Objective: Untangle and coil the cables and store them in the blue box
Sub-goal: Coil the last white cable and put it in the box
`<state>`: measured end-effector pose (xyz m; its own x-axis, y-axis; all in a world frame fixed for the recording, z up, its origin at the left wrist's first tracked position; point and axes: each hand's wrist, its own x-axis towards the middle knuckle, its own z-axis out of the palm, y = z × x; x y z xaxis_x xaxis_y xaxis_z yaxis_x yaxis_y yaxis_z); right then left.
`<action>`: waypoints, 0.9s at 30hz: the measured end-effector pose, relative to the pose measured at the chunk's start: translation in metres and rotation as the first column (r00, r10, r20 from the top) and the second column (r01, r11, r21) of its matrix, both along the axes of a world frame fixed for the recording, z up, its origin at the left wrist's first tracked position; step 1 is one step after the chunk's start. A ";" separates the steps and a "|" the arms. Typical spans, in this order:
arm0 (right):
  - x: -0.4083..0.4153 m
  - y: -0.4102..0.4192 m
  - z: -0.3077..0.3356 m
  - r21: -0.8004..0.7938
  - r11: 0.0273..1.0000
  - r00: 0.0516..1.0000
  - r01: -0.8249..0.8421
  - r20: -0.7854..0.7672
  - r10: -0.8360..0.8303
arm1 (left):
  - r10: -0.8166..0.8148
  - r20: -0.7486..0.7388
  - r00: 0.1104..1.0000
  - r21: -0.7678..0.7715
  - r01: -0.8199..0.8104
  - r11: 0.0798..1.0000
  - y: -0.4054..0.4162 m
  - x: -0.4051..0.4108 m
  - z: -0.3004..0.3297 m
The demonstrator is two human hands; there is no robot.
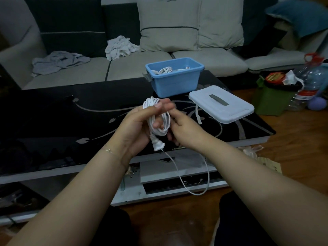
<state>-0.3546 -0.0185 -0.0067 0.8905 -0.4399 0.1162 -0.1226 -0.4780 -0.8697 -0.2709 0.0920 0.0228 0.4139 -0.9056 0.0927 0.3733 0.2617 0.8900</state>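
My forearms fill the bottom of the view, reaching over my dark-clad knees toward the black table, which is where I'm doing the work. On the left, my left hand serves as the spool: the white cable is wound in loops around it, its fingers curled loosely through the bundle so the turns stay together, with the plug dangling just below my palm. To the right of it, my right hand sits against the bundle, its fingers bent in toward the loops, I judge to feed the slack onto the coil; whether they actually pinch the strand I cannot tell, because the coil and my left fingers cover them and there is some blur. From under the hands the uncoiled tail droops in a long loop below the table edge, so the winding is not finished. Farther back and to the right stands the blue box, open, with at least one white coil already lying inside; how many is hard to make out over the rim. Its white lid rests flat on the table just beside it, out of the way, leaving the box mouth free. A pale strip near the lid is too dim to identify.
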 end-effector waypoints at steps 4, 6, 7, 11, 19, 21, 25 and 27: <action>-0.008 0.005 -0.002 -0.313 0.940 0.977 -0.136 -0.202 0.074 | 0.101 -0.024 0.995 -0.027 -0.102 0.994 0.002 0.011 0.000; -0.011 0.009 -0.002 -0.367 0.917 0.971 -0.156 -0.229 0.074 | 0.154 -0.046 0.987 -0.015 -0.155 0.988 0.001 0.017 -0.001; -0.012 0.011 -0.001 -0.386 0.909 0.971 -0.156 -0.227 0.071 | 0.174 -0.039 0.984 -0.004 -0.175 0.985 0.001 0.019 -0.001; -0.013 0.010 0.002 -0.413 0.900 0.971 -0.139 -0.234 0.042 | 0.236 0.090 0.968 0.069 -0.243 0.968 0.000 0.015 -0.004; -0.020 0.007 0.010 -0.357 0.907 0.961 -0.224 -0.235 0.145 | 0.302 0.461 0.834 0.116 -0.394 0.912 -0.003 0.016 -0.011; -0.022 0.005 0.012 -0.330 0.920 0.968 -0.211 -0.202 0.149 | 0.272 0.524 0.807 0.115 -0.383 0.916 -0.003 0.014 -0.012; -0.024 0.002 0.016 -0.164 0.973 0.981 -0.162 -0.129 0.142 | 0.166 0.645 0.746 0.178 -0.358 0.916 -0.006 0.011 -0.015; -0.024 0.001 0.016 -0.072 0.981 0.978 -0.182 -0.120 0.173 | 0.099 0.721 0.686 0.220 -0.362 0.906 -0.007 0.006 -0.014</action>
